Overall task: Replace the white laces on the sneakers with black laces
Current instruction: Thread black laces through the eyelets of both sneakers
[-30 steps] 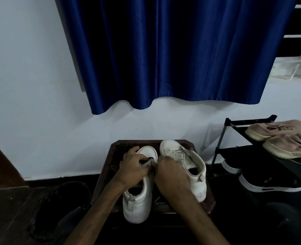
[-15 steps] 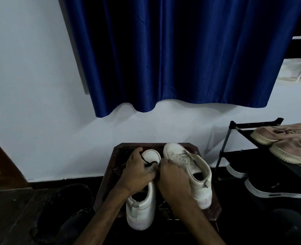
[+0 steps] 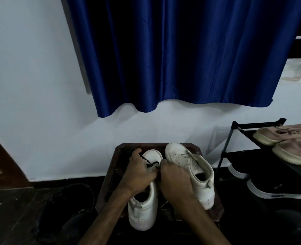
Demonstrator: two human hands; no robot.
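Holding the black lace (image 3: 150, 163) between thumb and curled fingers, your left hand (image 3: 139, 174) rests on the front part of the left sneaker (image 3: 144, 209) — the lace shows as a thin dark line from your thumb across the white toe toward the eyelets. Your right hand (image 3: 174, 181) is just beside the left one, touching it, with its fingers bent down over the same lacing area; the back of the hand hides the fingertips, so I cannot tell what they grasp. This sneaker stands on a small dark wooden table (image 3: 117, 156), toe toward the far wall, heel at the near edge. The right sneaker (image 3: 197, 167) stands beside it on the same table — its toe also points far. At the right stands a black shoe rack (image 3: 234, 138) with beige shoes (image 3: 287, 138) on top and black shoes (image 3: 278, 190) with white soles below. A blue curtain (image 3: 181, 50) hangs on the far wall.
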